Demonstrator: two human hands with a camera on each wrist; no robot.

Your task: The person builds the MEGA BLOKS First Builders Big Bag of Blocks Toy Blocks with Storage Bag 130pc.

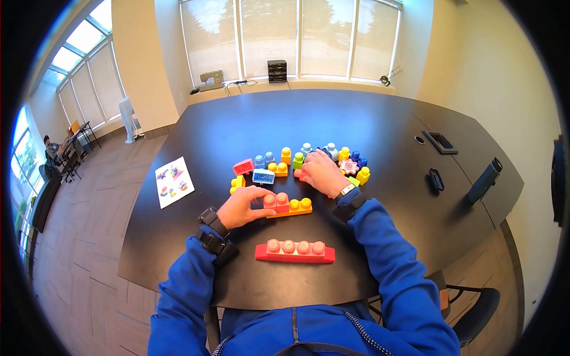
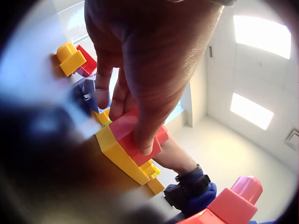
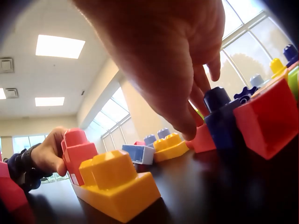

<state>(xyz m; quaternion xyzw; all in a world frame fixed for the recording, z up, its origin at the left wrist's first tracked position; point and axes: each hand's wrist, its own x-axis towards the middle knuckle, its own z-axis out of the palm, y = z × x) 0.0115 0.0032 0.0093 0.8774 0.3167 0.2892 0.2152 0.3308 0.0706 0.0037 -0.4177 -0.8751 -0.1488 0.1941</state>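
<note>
My left hand [image 1: 238, 207] pinches a red building block [image 1: 276, 202] that sits on the left end of a long yellow block [image 1: 303, 209]; two of the yellow studs show beyond it. In the left wrist view the thumb [image 2: 145, 140] presses the red block's side. My right hand [image 1: 323, 173] reaches down into the group of blocks, its thumb and fingers around another red block [image 3: 203, 140], which stands low at the table. Beside that block is a dark blue block [image 3: 223, 119]. Closer to me lies a long red block [image 1: 295, 256] with a row of studs.
Yellow, blue, green and red blocks, with a pink gear piece [image 1: 348, 167], spread behind my hands on the dark table [image 1: 380, 121]. A picture sheet [image 1: 175, 182] lies left. A dark bottle [image 1: 484, 181] and a small black object [image 1: 436, 180] are at right. A person sits far left.
</note>
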